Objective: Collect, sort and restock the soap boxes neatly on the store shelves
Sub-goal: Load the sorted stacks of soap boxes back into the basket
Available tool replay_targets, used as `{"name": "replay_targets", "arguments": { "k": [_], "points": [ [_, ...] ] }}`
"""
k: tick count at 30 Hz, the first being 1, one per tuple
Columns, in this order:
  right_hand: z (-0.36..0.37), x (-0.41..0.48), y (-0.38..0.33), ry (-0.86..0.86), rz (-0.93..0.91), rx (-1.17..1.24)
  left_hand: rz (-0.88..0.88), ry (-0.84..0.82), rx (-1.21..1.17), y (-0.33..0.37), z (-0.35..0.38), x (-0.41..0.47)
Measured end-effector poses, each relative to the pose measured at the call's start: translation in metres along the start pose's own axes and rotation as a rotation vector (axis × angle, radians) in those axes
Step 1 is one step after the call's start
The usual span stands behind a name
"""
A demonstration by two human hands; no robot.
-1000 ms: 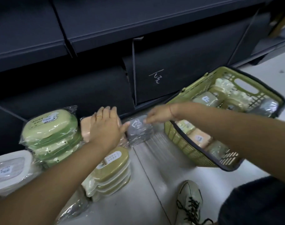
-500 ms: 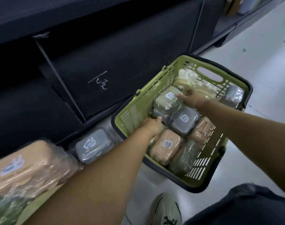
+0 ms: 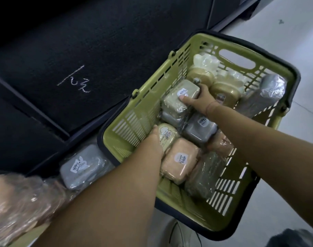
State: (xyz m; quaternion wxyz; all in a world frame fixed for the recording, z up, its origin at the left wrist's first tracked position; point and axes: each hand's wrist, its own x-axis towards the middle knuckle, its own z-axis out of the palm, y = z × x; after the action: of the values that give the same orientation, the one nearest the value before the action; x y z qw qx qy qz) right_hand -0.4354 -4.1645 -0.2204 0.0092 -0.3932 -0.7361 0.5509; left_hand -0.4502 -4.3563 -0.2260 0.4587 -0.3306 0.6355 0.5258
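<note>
A green basket (image 3: 127, 125) with a dark rim sat on the pale floor (image 3: 285, 41), close against the dark base panel of the shelf unit (image 3: 98, 41), which carried a white chalk mark (image 3: 74, 80). Both arms reached into the basket from the near side. The right grip (image 3: 201, 99) was clenched around an olive soap box (image 3: 178, 102) lying on top of the pile near the basket's left wall, with the thumb (image 3: 186, 99) pressed on the wrapped lid beside its white label and the fingers curled round the far end. The left grip (image 3: 154, 139) was pushed down between the left wall and a cream soap box (image 3: 168, 135) with a cartoon sticker, touching its side. Its fingers were hidden below, so I cannot tell whether it was grasping the box or merely resting against it. Packed around these lay a peach soap box (image 3: 180, 160), a grey soap box (image 3: 199, 129), a dark green one (image 3: 203, 173), two tan ones (image 3: 223, 90) and some white wrapped ones (image 3: 208, 62) at the far end, and a grey wrapped pack (image 3: 269, 90) leaning on the right wall. Outside the basket, another grey box (image 3: 80, 166) lay on the floor just beside its near left corner, and a blurred peach pack in plastic (image 3: 18, 198) lay at the lower left. The toe of a shoe (image 3: 180, 234) showed below the basket.
</note>
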Motion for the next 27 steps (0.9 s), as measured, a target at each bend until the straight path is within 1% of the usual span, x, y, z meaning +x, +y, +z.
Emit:
{"name": "replay_targets", "arguments": {
  "k": [3, 5, 8, 10, 11, 12, 14, 17, 20, 24, 27],
  "points": [
    [-0.004, 0.003, -0.002, 0.005, 0.03, 0.101, 0.067, -0.08, 0.003, -0.004, 0.001, -0.01],
    [-0.006, 0.002, -0.006, 0.025, 0.04, 0.146, 0.041, -0.048, 0.029, 0.003, 0.004, -0.017],
    [-0.005, 0.0, -0.011, 0.046, 0.041, 0.189, 0.02, -0.059, 0.134, 0.011, 0.01, -0.023],
    [-0.003, -0.004, -0.014, 0.063, 0.016, 0.183, -0.002, -0.104, 0.1, 0.009, 0.015, -0.029],
    [-0.002, -0.005, -0.015, 0.071, 0.002, 0.18, 0.009, -0.113, 0.034, 0.007, 0.017, -0.032],
    [-0.001, -0.008, -0.018, 0.074, -0.006, 0.181, 0.044, -0.085, 0.005, 0.002, 0.017, -0.028],
    [-0.001, -0.015, -0.023, 0.079, -0.013, 0.175, 0.099, 0.023, -0.042, -0.005, 0.017, -0.005],
    [-0.011, -0.028, -0.034, 0.03, 0.003, 0.15, 0.183, 0.053, -0.09, 0.001, 0.002, -0.037],
    [-0.025, -0.056, -0.057, 0.002, -0.003, 0.175, 0.278, 0.013, -0.052, 0.013, -0.018, -0.068],
    [-0.047, -0.112, -0.105, -0.022, -0.092, 0.384, 0.449, -0.074, -0.048, 0.033, -0.058, -0.129],
    [-0.048, -0.156, -0.145, -0.144, -0.178, 0.496, 0.533, -0.144, -0.038, 0.036, -0.111, -0.184]
  ]
}}
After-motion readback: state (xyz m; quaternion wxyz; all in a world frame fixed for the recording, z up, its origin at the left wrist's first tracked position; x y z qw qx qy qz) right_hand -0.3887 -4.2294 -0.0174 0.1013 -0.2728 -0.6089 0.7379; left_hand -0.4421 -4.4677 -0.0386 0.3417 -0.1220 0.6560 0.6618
